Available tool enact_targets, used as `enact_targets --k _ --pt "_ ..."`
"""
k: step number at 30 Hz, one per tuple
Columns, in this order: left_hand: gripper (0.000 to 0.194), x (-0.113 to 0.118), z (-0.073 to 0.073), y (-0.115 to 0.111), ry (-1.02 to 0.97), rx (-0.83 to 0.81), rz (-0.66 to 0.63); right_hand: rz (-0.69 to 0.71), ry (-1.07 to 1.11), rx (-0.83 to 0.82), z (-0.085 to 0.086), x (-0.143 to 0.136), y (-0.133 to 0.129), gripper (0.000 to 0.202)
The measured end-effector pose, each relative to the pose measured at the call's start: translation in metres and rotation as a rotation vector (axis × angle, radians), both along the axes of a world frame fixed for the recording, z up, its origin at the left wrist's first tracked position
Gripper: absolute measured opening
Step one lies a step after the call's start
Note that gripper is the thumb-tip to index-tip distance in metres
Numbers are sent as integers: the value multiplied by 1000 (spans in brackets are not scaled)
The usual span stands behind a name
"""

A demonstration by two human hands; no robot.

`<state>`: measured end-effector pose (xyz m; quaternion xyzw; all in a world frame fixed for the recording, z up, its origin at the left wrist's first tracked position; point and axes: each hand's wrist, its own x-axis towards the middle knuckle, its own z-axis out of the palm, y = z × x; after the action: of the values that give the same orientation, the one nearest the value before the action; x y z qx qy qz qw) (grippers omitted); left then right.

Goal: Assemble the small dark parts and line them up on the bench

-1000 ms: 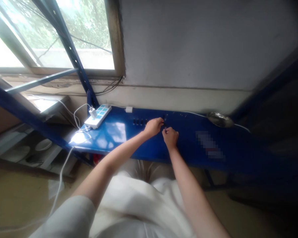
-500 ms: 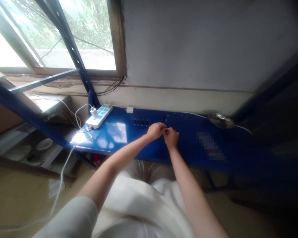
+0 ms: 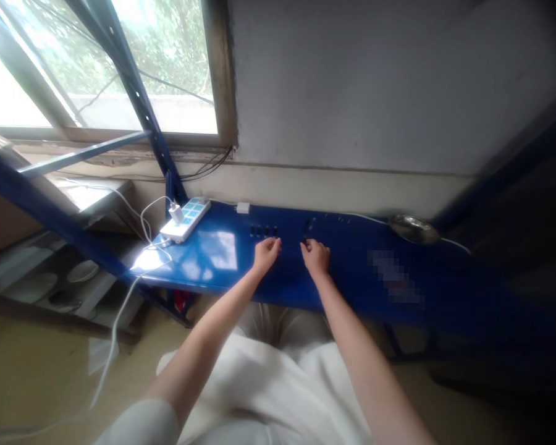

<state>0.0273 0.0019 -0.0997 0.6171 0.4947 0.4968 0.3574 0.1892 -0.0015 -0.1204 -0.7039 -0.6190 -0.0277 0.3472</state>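
a small dark piece (image 3: 304, 239) is pinched by the right hand (image 3: 315, 255). black pieces (image 3: 259, 231) are lined just beyond the left hand (image 3: 265, 254), its grip unclear.

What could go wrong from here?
The left hand is close to the row of small dark pieces, so a brush might knock them askew. The right hand seems to pinch a small dark item, which could slip. A white cable hangs near the left corner of the table; a snag might tug the power strip.
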Motion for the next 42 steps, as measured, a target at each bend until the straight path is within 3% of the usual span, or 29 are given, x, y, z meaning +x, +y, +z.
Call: enact_targets --k 6,11,21,30,33,37,42 --pt "36 -7 -4 -2 -154 -53 112 95 128 -196 8 -25 34 14" --pt "35 -10 -3 -6 -170 -56 123 116 181 -240 7 -36 54 12" --pt "34 -10 -6 -4 -226 -74 139 127 187 -281 2 -31 65 18" --pt "35 -11 -9 -3 -255 -76 153 159 146 -348 10 -31 63 23" --pt "35 -11 -8 -3 -263 -84 152 217 193 -414 17 -21 66 27" --pt "35 -11 -6 -4 -251 -98 137 329 383 -476 25 15 75 19" --pt "34 -10 -3 -6 -225 -82 123 -4 352 -380 19 62 84 16"
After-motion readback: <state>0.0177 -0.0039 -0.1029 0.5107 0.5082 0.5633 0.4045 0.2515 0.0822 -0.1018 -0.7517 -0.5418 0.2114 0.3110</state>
